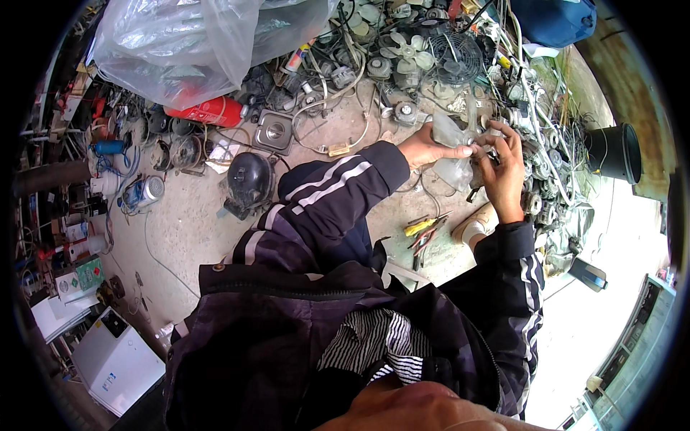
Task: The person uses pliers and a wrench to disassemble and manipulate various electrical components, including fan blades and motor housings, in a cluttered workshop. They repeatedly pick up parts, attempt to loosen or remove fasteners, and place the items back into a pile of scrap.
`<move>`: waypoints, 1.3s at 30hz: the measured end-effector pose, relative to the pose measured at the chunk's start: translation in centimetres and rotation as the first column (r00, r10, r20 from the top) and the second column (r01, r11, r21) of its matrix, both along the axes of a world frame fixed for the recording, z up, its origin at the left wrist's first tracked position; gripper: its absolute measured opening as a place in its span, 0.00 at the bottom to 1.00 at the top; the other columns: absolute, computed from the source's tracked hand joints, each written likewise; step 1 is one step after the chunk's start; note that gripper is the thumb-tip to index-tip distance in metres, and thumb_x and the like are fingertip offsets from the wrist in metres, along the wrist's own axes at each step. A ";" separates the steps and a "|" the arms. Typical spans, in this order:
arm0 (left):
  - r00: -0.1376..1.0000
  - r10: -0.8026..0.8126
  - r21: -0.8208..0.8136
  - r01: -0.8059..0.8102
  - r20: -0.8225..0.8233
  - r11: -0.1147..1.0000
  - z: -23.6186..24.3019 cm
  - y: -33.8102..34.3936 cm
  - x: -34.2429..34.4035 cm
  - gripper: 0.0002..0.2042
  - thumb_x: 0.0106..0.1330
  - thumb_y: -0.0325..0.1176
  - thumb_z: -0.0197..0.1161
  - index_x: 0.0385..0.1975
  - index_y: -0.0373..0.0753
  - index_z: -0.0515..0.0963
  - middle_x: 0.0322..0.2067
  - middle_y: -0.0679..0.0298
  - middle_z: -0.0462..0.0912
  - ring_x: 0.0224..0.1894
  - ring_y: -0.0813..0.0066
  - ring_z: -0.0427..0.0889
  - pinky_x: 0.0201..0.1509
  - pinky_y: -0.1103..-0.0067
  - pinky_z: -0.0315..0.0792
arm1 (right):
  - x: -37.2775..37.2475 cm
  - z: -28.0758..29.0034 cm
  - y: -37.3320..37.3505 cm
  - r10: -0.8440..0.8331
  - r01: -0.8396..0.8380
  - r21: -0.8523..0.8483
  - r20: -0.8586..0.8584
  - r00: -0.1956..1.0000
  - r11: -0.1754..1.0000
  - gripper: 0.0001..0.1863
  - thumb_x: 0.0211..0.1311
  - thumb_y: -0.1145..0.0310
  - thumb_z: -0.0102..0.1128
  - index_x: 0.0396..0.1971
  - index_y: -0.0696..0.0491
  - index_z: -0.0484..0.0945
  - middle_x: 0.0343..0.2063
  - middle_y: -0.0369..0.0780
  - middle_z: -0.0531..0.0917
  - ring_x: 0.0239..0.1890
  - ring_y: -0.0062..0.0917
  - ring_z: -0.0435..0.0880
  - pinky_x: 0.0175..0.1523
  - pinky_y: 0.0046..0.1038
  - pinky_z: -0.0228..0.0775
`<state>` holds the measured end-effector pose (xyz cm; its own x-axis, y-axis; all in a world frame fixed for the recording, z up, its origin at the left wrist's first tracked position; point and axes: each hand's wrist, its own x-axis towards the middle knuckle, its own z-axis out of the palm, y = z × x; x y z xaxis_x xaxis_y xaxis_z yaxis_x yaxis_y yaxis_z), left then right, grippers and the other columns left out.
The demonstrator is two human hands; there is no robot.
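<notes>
A translucent whitish fan blade wheel is up in front of me, its blades spread around a centre. My left hand is closed on it, the thumb stretched toward the hub. On the other side, my right hand has its fingers bent and pinched at the hub; the small part between those fingertips is too hidden to name. Below the hands, yellow-handled pliers or a screwdriver and red-handled pliers lie on the concrete floor.
Heaps of fan motors, blades and cables spread along the far side and right. A large clear plastic bag stands far left, by a red cylinder. Nearer are a black rounded compressor and, at right, a black bucket.
</notes>
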<state>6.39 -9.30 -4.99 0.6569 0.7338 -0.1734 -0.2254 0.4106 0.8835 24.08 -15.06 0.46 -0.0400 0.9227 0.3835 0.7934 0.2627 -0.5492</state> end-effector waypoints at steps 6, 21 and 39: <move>1.000 0.005 -0.008 -0.005 -0.031 1.000 -0.2 0.1 -0.1 0.24 0.53 0.37 0.75 0.47 0.35 0.76 0.43 0.64 0.82 0.46 0.78 0.80 0.52 0.79 0.73 | -0.5 0.4 -0.1 0.015 -0.015 0.012 -0.041 0.999 1.000 0.09 0.53 0.74 0.66 0.36 0.53 0.82 0.52 0.40 0.75 0.45 0.30 0.80 0.40 0.25 0.77; 0.998 -0.044 -0.060 0.042 -0.036 0.997 0.4 0.0 -0.3 0.23 0.58 0.37 0.71 0.51 0.38 0.72 0.45 0.66 0.79 0.48 0.76 0.77 0.51 0.77 0.73 | -0.4 0.2 -0.1 0.011 -0.009 0.014 -0.104 0.995 1.000 0.09 0.52 0.71 0.67 0.35 0.50 0.83 0.49 0.38 0.77 0.40 0.31 0.81 0.41 0.28 0.75; 0.998 -0.040 -0.147 0.032 -0.051 0.989 1.2 -0.3 -0.3 0.25 0.56 0.36 0.72 0.52 0.37 0.71 0.46 0.64 0.79 0.49 0.77 0.76 0.54 0.78 0.70 | -0.2 0.0 -0.1 -0.002 0.004 0.016 -0.139 0.990 1.000 0.08 0.52 0.69 0.68 0.33 0.51 0.82 0.48 0.39 0.77 0.37 0.28 0.81 0.39 0.27 0.74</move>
<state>6.09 -9.55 -3.75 0.6692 0.6743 -0.3123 -0.1625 0.5429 0.8240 23.91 -15.13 0.51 0.0175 0.9164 0.3998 0.7106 0.2699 -0.6498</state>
